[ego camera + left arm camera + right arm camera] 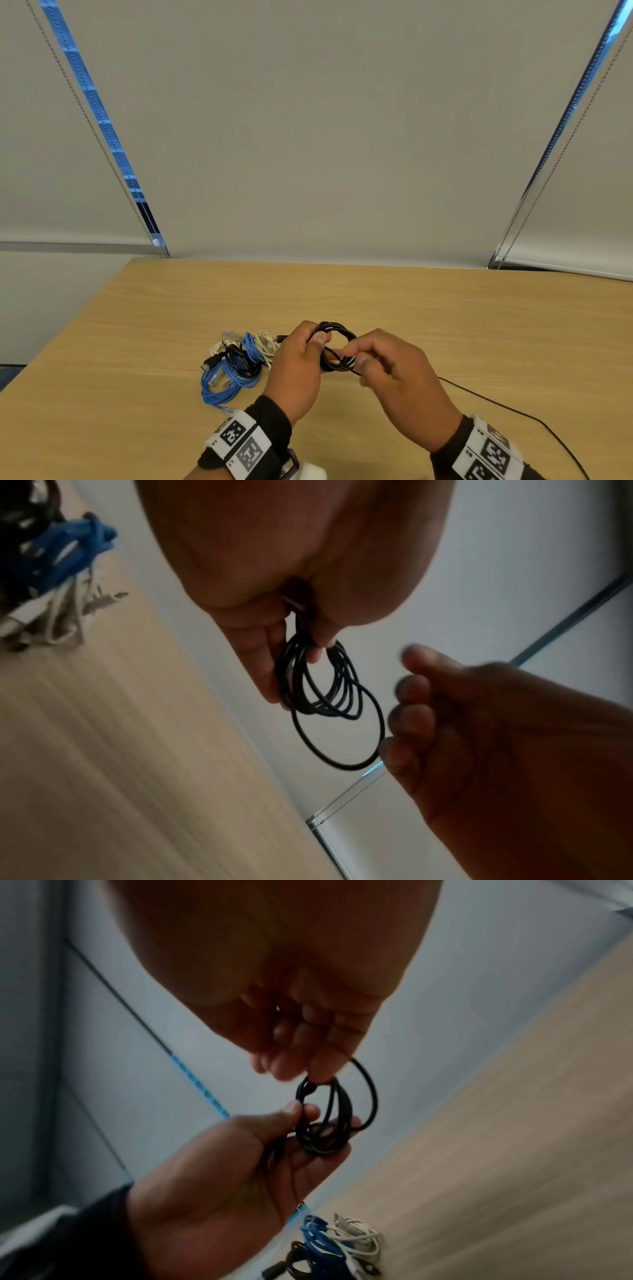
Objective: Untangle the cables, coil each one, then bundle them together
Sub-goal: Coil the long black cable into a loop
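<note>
My left hand (297, 356) pinches the black coil (334, 346); my right hand (394, 373) pinches its strand at 3 o'clock. Loops may spring loose.

Black cable (337, 346), blue cable (219, 383), white cable (263, 344), tan table (411, 301).

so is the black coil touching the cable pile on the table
Apart. The head view shows the black coil held up by the left hand and right hand, bare table showing around it, cable pile left of it.
</note>
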Available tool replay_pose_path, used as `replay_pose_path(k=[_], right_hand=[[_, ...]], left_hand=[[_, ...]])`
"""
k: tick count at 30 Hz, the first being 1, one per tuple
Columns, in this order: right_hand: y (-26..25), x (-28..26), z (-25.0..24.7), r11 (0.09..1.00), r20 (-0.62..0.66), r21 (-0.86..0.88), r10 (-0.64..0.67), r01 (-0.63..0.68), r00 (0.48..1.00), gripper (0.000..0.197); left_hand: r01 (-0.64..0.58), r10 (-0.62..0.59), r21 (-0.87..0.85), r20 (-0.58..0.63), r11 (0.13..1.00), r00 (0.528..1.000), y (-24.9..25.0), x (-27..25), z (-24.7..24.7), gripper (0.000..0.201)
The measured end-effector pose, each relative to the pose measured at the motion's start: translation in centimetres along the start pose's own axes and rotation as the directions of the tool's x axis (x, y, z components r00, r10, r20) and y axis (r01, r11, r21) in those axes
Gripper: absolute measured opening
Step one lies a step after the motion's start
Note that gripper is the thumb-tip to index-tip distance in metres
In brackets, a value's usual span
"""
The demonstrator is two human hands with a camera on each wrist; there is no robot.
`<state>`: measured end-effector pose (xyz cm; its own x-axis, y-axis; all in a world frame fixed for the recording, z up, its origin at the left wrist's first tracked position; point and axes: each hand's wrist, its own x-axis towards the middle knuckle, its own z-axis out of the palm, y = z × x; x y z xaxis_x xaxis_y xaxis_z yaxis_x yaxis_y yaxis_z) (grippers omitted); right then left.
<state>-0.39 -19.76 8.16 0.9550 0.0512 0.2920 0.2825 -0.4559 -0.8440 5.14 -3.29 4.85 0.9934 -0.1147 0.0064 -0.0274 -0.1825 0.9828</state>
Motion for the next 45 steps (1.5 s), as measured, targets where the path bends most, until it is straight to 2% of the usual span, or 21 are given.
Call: replay_pose_path(k=[3,5,8,10,13,15,17,20,24,26,28,30,32,36,38,40,42,43,45], right_hand=[[0.5,0.2,0.9,0.941,0.14,-0.33,-0.022,0.068,0.99,0.023],[1.0,0.3,1.0,0.923,0.125,-0.383,0.017,0.032,0.992,0.024],[1.5,0.3,1.0,0.923,0.097,-0.383,0.071,-0.029,0.993,0.013],[1.8,0.3,1.2,0.936,0.082,-0.349,0.087,-0.053,0.993,0.011],[1.8,0.4,1.2,0.978,0.073,-0.195,0.091,-0.075,0.993,0.018],[1.8,0.1,0.6,0.995,0.103,-0.052,0.091,-0.086,0.991,0.018],[1.8,-0.6,-0.1,0.995,0.193,0.067,0.064,-0.078,0.979,0.011],[1.9,-1.4,-0.2,0.994,0.334,0.098,0.017,-0.053,0.942,0.011],[1.6,-1.4,0.5,0.994,0.413,0.079,0.037,-0.076,0.91,0.011],[1.4,-1.2,0.3,0.992,0.457,0.077,0.054,-0.1,0.888,0.012],[0.8,-0.9,-0.1,0.983,0.478,0.123,0.063,-0.137,0.876,0.015],[0.1,-0.2,-0.7,0.96,0.444,0.228,0.046,-0.163,0.895,0.016],[-0.4,0.8,-1.3,0.918,0.386,0.34,0.061,-0.203,0.921,0.012],[0.7,3.0,-2.8,0.897,0.164,0.385,0.165,-0.217,0.973,0.009],[1.6,3.3,-3.0,0.844,0.129,0.454,0.253,-0.284,0.959,0.007],[2.5,3.1,-2.5,0.754,0.174,0.545,0.326,-0.366,0.929,0.006],[3.2,2.4,-1.7,0.599,0.285,0.649,0.38,-0.469,0.88,0.012],[3.5,2.1,-1.3,0.511,0.347,0.679,0.408,-0.526,0.844,0.017],[3.8,1.3,-0.4,0.386,0.446,0.667,0.478,-0.638,0.756,0.027]], left_hand=[[-0.091,0.089,0.048,0.046,0.995,0.995,0.2,-0.8,0.5,0.026],[-0.124,0.122,0.024,0.091,0.992,0.988,0.5,-1.3,0.9,0.029],[-0.047,0.055,-0.082,0.1,0.996,0.993,0.3,-1.2,1.0,0.024],[-0.016,0.024,-0.1,0.084,0.995,0.996,0.0,-1.2,1.1,0.023],[-0.036,0.036,0.0,-0.037,0.999,0.999,0.1,-0.5,0.7,0.02],[0.022,-0.032,-0.062,-0.156,0.998,0.987,0.3,0.6,-0.3,0.022],[0.078,-0.112,-0.171,-0.199,0.982,0.974,0.3,1.5,-1.8,0.028],[0.115,-0.157,-0.296,-0.124,0.948,0.98,0.5,1.6,-2.6,0.031],[0.239,-0.195,-0.569,0.137,0.787,0.971,1.1,0.9,-2.0,0.022],[0.255,-0.15,-0.529,0.234,0.809,0.961,1.2,0.7,-1.8,0.021],[0.208,-0.089,-0.38,0.307,0.901,0.947,1.2,0.3,-1.4,0.022],[0.138,-0.064,-0.191,0.353,0.972,0.933,1.2,-0.2,-0.7,0.027],[0.095,-0.044,-0.108,0.406,0.99,0.913,1.1,-0.8,-0.2,0.036],[0.198,-0.07,-0.247,0.447,0.949,0.892,0.7,-1.8,0.0,0.045],[0.211,-0.034,-0.308,0.493,0.928,0.869,0.5,-2.1,-0.1,0.046],[0.192,0.015,-0.341,0.521,0.92,0.853,0.7,-2.2,0.1,0.036],[0.064,0.073,-0.28,0.451,0.958,0.889,0.7,-2.1,0.3,0.034],[-0.024,0.114,-0.226,0.393,0.974,0.913,0.7,-2.0,0.4,0.036],[-0.15,0.201,-0.177,0.325,0.973,0.924,0.8,-2.0,0.4,0.035]])
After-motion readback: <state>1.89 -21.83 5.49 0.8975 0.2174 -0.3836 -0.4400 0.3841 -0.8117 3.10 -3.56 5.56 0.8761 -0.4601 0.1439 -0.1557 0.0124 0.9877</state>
